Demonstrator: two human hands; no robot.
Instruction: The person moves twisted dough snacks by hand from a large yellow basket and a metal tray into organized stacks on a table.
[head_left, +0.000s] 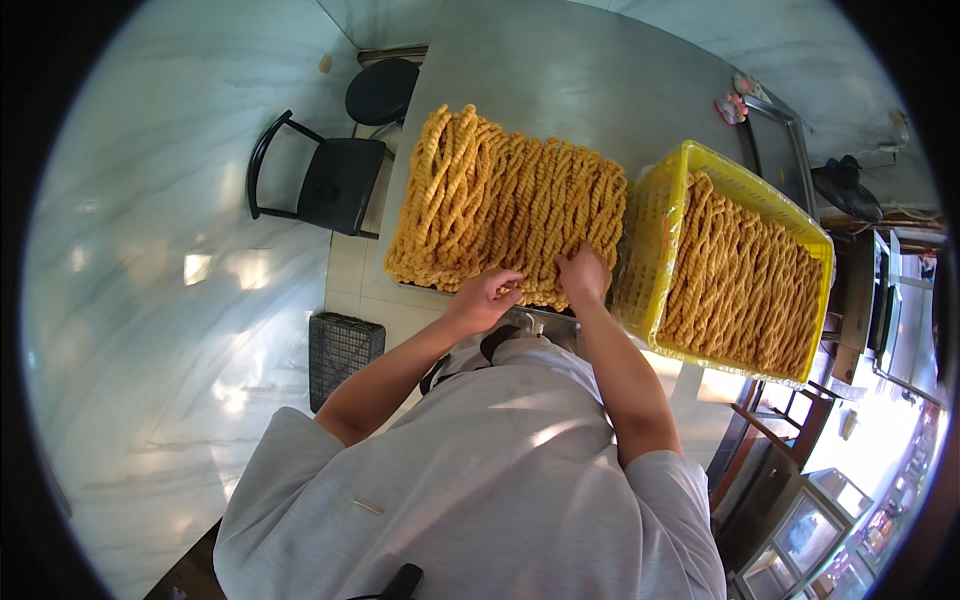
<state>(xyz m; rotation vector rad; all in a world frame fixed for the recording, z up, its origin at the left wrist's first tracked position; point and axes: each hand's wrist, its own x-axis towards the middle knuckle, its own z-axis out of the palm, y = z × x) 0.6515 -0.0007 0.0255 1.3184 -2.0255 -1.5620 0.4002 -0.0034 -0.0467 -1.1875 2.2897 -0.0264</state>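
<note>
A wide pile of golden fried dough twists (517, 195) lies in rows at the near edge of a grey metal table (570, 82). At the pile's near edge is my left hand (489, 294), its fingers bent and its thumb towards the right. My right hand (583, 271) rests farther right on the same pile, fingertips down among the twists; whether it grips one is hidden. To the right stands a yellow plastic basket (651, 300) lined with clear film, filled with more rows of dough twists (739, 285).
A black chair (341, 184) and a black round stool (381, 91) stand left of the table. A black plastic crate (345, 356) is on the tiled floor. Small pink ornaments (731, 109) lie at the table's far right, near a metal-framed panel (784, 157).
</note>
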